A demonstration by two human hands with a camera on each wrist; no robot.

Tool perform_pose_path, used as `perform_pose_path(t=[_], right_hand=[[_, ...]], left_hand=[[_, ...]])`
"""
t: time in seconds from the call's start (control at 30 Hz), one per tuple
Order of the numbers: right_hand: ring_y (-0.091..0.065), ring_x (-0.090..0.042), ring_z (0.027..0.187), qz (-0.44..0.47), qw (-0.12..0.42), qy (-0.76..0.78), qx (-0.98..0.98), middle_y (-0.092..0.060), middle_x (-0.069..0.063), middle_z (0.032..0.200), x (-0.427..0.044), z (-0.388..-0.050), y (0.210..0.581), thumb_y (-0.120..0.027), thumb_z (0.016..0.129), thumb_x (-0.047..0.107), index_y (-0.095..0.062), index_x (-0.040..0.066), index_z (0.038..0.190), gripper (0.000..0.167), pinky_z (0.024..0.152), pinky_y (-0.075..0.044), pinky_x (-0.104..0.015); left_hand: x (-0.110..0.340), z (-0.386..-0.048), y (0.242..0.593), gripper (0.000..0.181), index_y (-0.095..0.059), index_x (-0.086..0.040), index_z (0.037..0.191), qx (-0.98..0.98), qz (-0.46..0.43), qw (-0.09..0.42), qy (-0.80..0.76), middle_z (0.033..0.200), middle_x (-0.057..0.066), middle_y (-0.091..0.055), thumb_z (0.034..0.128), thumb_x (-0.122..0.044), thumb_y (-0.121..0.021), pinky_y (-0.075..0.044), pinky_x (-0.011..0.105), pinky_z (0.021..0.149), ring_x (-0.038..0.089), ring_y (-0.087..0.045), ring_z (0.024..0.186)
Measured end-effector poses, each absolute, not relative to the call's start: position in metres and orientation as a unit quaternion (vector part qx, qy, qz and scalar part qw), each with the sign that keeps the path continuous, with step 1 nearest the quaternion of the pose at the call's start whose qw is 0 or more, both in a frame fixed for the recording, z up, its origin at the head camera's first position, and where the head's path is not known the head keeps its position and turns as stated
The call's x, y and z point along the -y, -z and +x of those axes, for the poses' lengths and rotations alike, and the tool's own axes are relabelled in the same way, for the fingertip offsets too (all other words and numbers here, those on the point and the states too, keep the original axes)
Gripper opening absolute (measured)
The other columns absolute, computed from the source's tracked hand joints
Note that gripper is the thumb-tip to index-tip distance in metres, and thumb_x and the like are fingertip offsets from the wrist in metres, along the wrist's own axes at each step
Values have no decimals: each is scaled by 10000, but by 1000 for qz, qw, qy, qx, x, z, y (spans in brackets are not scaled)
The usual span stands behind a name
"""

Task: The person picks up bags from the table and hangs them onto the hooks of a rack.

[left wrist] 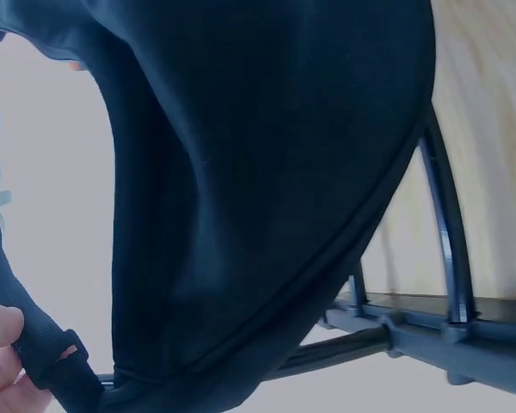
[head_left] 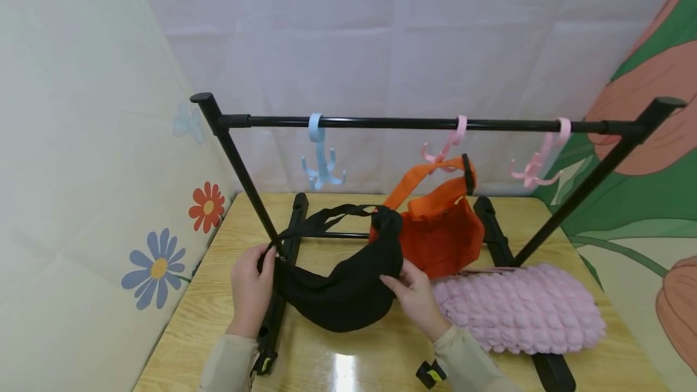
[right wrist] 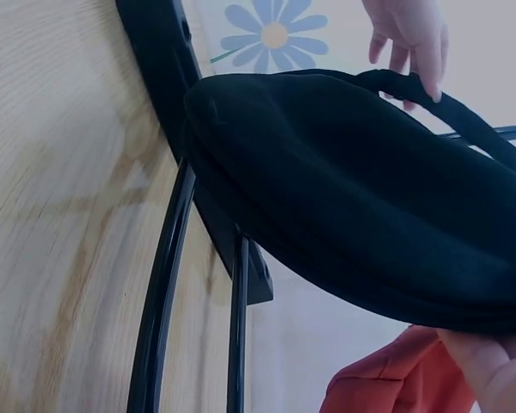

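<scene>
– what is held between the two?
– a crescent-shaped black fabric bag (head_left: 343,292), raised over the pale wood-grain surface (head_left: 198,307), between a left grip (head_left: 251,283) and a right grip (head_left: 416,298).
– how does each hold it?
– the left grip pinches its black fabric strap (head_left: 321,221) near one end; the right grip is clamped on the opposite end, thumb in front.
– and around them?
– just beyond the right grip, an orange fabric bag (head_left: 443,238), its strap reaching up to a pronged pink plastic hook (head_left: 449,145); beside that grip, a puffy pink quilted bag (head_left: 523,310) lies on the surface.
– farther out?
– ahead of both grips, a black tubular rack (head_left: 381,123) bears that hook, plus a pronged light-blue plastic hook (head_left: 321,159).
</scene>
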State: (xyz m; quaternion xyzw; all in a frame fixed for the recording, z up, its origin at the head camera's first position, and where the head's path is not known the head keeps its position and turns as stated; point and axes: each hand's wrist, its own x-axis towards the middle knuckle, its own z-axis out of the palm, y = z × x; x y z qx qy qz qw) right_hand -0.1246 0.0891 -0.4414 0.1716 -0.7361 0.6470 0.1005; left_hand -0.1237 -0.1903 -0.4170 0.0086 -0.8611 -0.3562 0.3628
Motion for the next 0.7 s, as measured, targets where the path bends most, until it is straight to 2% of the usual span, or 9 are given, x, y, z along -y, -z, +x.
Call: perform_pose_path(t=[0.13, 0.33, 0.6, 0.7], right_hand=[[-594, -68, 747, 155, 104, -648, 738, -681, -122, 887, -89, -125, 439, -661, 848, -108, -648, -51, 1020, 181, 652, -514, -239], [-579, -51, 730, 125, 97, -647, 746, -677, -150, 902, -88, -125, 441, -678, 846, -87, -640, -71, 1034, 192, 642, -500, -225], [-593, -65, 793, 93, 33, -658, 746, -673, -173, 968, -87, -125, 449, -653, 872, -81, -622, -88, 1043, 174, 709, -509, -226], [-585, -50, 784, 96, 29, -655, 749, -672, -169, 949, -85, -125, 454, -656, 860, -93, -628, -99, 1016, 160, 706, -503, -221]], left_hand=[[189, -123, 407, 104, -686, 88, 922, 851, 17, 361, 382, 906, 223, -685, 916, -7, -643, -479, 534, 787, 397, -632, 860], [188, -123, 392, 144, -679, 98, 975, 839, 42, 348, 415, 948, 228, -686, 936, -31, -628, -499, 506, 787, 367, -635, 873], [189, -124, 373, 183, -695, 68, 980, 827, 76, 337, 443, 893, 187, -694, 967, -89, -600, -451, 228, 685, 304, -638, 839], [188, -122, 367, 192, -699, 58, 998, 824, 78, 331, 454, 900, 182, -697, 970, -103, -599, -445, 162, 675, 302, -643, 830]])
